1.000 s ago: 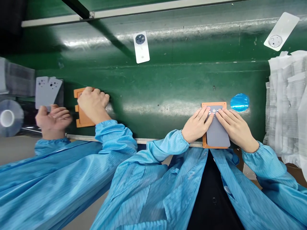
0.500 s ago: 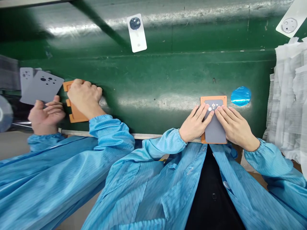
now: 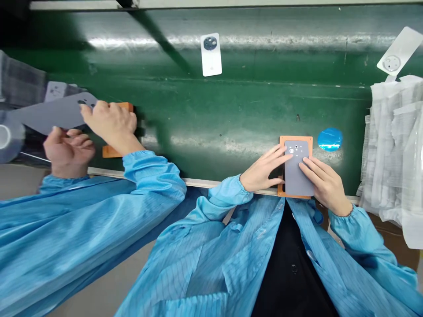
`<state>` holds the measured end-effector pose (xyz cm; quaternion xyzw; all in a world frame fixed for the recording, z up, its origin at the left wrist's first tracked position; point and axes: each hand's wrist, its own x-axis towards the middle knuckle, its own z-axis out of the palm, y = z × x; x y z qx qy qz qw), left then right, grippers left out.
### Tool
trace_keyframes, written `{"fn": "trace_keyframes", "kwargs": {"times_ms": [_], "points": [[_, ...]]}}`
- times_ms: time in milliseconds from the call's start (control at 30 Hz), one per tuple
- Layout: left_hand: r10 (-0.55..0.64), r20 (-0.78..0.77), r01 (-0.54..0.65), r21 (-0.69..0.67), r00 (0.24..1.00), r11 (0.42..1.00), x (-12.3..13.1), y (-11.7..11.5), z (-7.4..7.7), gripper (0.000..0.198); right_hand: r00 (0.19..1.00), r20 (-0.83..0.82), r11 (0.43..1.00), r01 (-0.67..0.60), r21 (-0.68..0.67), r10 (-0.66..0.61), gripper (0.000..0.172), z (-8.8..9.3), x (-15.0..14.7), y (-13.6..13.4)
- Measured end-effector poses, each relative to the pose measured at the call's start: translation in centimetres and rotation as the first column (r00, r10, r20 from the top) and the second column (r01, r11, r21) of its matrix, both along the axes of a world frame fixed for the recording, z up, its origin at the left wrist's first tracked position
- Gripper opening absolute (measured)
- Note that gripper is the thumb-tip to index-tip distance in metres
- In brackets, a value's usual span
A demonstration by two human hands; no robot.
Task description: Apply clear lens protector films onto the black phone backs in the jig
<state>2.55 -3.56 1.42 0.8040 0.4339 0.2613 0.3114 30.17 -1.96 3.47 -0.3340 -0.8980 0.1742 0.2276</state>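
Grey panel [image 3: 297,176] lies over an orange tray [image 3: 310,145] near the tabletop's [image 3: 198,110] front edge. Released, the left hand [image 3: 264,167] spreads at its left side; the right hand [image 3: 325,182] overlaps its right side, grip unclear.

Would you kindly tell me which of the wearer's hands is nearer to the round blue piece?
Right. The right hand is below the blue piece in the picture, fingers on the gray panel; the left hand is farther, at the panel's left side.
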Motion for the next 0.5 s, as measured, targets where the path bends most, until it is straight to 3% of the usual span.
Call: {"fn": "trace_keyframes", "kwargs": {"times_ms": [67,133,200,233,300,433,500], "points": [[0.173,0.217,-0.161,-0.073,0.961,0.984,0.5,0.3,0.5,0.077,0.952,-0.273,0.986,0.107,-0.129,-0.139,0.046,0.5,-0.4,0.0],[0.321,0.413,-0.27,-0.177,0.852,0.946,1.9,0.4,1.2,0.07,0.794,-0.515,0.93,0.165,-0.329,-0.323,0.037,0.6,-0.9,0.2],[0.375,0.555,-0.275,-0.258,0.743,0.926,3.6,0.6,2.0,0.052,0.641,-0.627,0.856,0.096,-0.508,-0.443,0.033,0.3,-1.1,0.8],[0.376,0.597,-0.263,-0.272,0.709,0.926,4.3,0.7,2.4,0.044,0.608,-0.641,0.824,0.038,-0.565,-0.468,0.032,0.1,-1.1,1.2],[0.36,0.638,-0.264,-0.245,0.68,0.933,5.3,0.9,3.0,0.036,0.611,-0.642,0.797,-0.031,-0.604,-0.463,0.033,-0.3,-1.1,1.9],[0.306,0.644,-0.292,-0.132,0.701,0.947,5.6,0.9,3.2,0.031,0.624,-0.664,0.866,0.04,-0.498,-0.411,0.022,-0.6,-2.0,1.7],[0.321,0.633,-0.29,-0.156,0.705,0.944,5.6,0.8,3.0,0.036,0.619,-0.672,0.885,0.082,-0.459,-0.406,0.019,-0.5,-2.9,1.5]]}}
